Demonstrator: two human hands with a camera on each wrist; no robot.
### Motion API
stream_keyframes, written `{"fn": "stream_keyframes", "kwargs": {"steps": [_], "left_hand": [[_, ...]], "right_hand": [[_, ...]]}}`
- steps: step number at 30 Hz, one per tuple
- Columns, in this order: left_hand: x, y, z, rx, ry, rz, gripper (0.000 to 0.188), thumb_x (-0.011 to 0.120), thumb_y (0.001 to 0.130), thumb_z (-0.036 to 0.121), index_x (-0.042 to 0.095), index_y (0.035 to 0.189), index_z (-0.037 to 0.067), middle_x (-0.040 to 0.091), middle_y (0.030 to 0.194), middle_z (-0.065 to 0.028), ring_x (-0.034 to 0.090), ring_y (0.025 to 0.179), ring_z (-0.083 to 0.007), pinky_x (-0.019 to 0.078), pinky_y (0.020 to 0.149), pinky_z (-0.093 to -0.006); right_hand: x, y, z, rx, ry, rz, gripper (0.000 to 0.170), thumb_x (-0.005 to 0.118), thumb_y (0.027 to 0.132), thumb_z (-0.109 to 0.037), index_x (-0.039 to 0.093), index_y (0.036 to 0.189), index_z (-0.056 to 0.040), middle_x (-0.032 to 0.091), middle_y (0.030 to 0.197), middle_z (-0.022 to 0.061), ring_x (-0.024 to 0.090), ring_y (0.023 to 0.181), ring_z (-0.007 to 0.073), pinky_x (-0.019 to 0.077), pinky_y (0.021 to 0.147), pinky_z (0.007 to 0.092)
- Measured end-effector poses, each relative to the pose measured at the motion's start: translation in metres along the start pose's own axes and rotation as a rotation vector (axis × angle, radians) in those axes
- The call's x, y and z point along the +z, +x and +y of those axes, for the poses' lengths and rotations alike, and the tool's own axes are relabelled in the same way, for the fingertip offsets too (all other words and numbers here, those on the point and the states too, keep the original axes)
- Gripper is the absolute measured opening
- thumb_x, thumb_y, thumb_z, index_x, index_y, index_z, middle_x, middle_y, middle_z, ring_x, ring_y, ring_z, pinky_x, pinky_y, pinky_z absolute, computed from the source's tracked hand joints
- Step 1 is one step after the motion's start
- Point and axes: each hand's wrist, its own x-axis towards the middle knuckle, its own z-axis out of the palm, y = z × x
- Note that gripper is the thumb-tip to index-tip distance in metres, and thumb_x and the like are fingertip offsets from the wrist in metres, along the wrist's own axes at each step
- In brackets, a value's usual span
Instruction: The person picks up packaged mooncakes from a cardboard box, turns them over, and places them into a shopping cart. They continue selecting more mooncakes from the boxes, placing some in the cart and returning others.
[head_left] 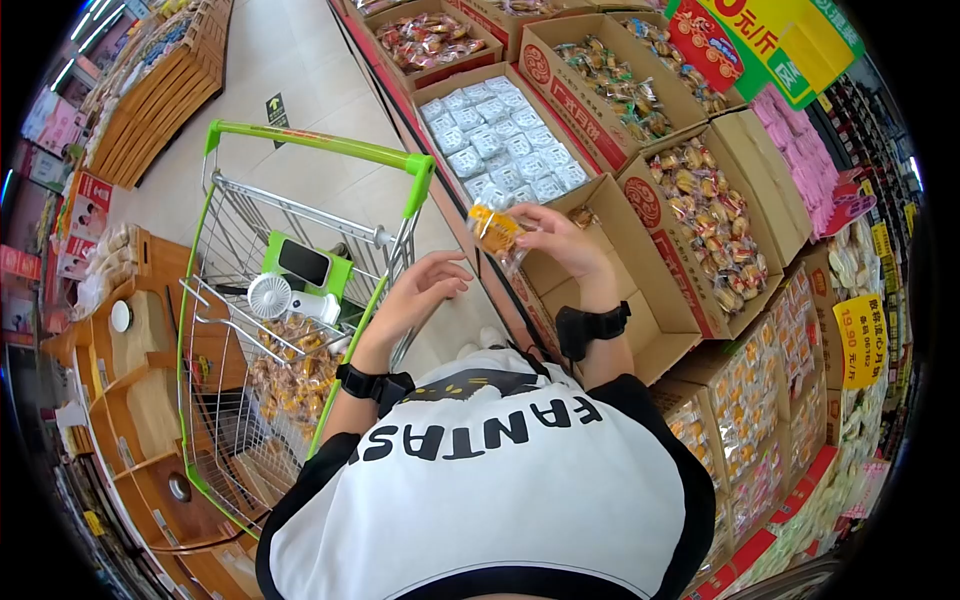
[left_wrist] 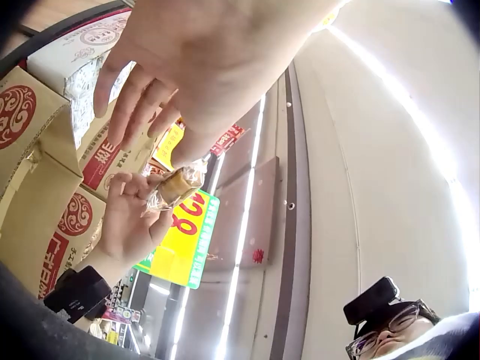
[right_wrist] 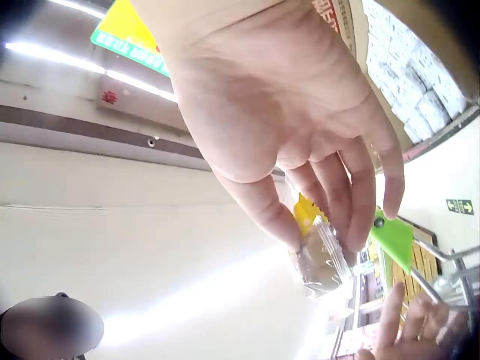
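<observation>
My right hand [head_left: 566, 244] pinches a small wrapped mooncake [head_left: 494, 230] between thumb and fingers, above the edge of an open cardboard box [head_left: 632, 300]. Clear plastic with a yellow end [right_wrist: 306, 213] covers the mooncake in the right wrist view. My left hand [head_left: 428, 290] hovers beside it over the aisle side, palm turned inward and fingers loosely bent, holding nothing. The left wrist view has the left hand [left_wrist: 202, 64] large at the top, with the right hand [left_wrist: 129, 225] and the mooncake [left_wrist: 180, 186] below it.
To the left stands a green-rimmed shopping cart [head_left: 420, 172] carrying bagged goods [head_left: 290, 375], a small white fan [head_left: 269, 296] and a phone [head_left: 304, 262]. Boxes of white packets [head_left: 505, 140] and wrapped pastries [head_left: 705, 225] line the right. A yellow price sign [head_left: 860, 340] hangs there.
</observation>
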Motion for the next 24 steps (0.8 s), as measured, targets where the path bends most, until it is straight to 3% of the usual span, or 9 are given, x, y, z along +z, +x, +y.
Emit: {"fn": "stream_keyframes", "kwargs": {"steps": [5,9,11,14,24], "left_hand": [[-0.003,-0.005,-0.003,0.092,-0.042,-0.026,0.028,0.05,0.083,0.006,0.042,0.108,-0.002,0.055,0.097,-0.0108,0.054,0.09,-0.0162,0.0431,0.078,-0.0286],[-0.009,-0.008,-0.01,0.035,-0.099,0.163,0.028,0.049,0.084,0.008,0.041,0.108,-0.003,0.055,0.092,-0.0089,0.056,0.086,-0.016,0.0441,0.076,-0.027],[-0.012,-0.012,-0.01,0.042,-0.106,0.208,0.029,0.05,0.084,0.009,0.041,0.109,-0.002,0.056,0.092,-0.009,0.056,0.085,-0.0156,0.0442,0.075,-0.0267],[-0.02,-0.019,-0.015,0.053,-0.093,0.31,0.031,0.051,0.084,0.01,0.042,0.111,-0.002,0.056,0.093,-0.0083,0.056,0.082,-0.0135,0.0444,0.074,-0.0256],[-0.035,-0.045,-0.005,0.0,0.023,0.284,0.024,0.058,0.077,0.007,0.054,0.099,-0.002,0.058,0.086,-0.0036,0.054,0.082,-0.0088,0.0425,0.073,-0.0211]], "right_hand": [[0.035,0.017,0.011,0.018,0.049,-0.088,0.033,0.056,0.077,-0.005,0.042,0.107,-0.0028,0.055,0.098,0.008,0.053,0.09,0.011,0.0417,0.079,0.0238],[0.055,0.023,0.02,0.035,-0.004,-0.089,0.025,0.057,0.078,-0.005,0.042,0.098,-0.0051,0.055,0.095,0.0058,0.052,0.089,0.0098,0.0407,0.078,0.0226],[0.063,0.025,0.026,-0.023,-0.181,0.03,0.023,0.058,0.077,-0.006,0.043,0.095,-0.0054,0.054,0.089,0.0032,0.052,0.084,0.0094,0.0413,0.075,0.0222],[0.063,0.03,0.036,-0.017,-0.333,0.031,0.025,0.062,0.076,-0.012,0.047,0.094,-0.0033,0.055,0.088,0.0045,0.053,0.08,0.0102,0.0443,0.071,0.0245],[0.081,0.037,0.025,0.038,-0.396,-0.042,0.019,0.055,0.082,-0.015,0.054,0.095,-0.0006,0.055,0.084,0.0007,0.051,0.074,0.0061,0.0424,0.067,0.0207]]}}
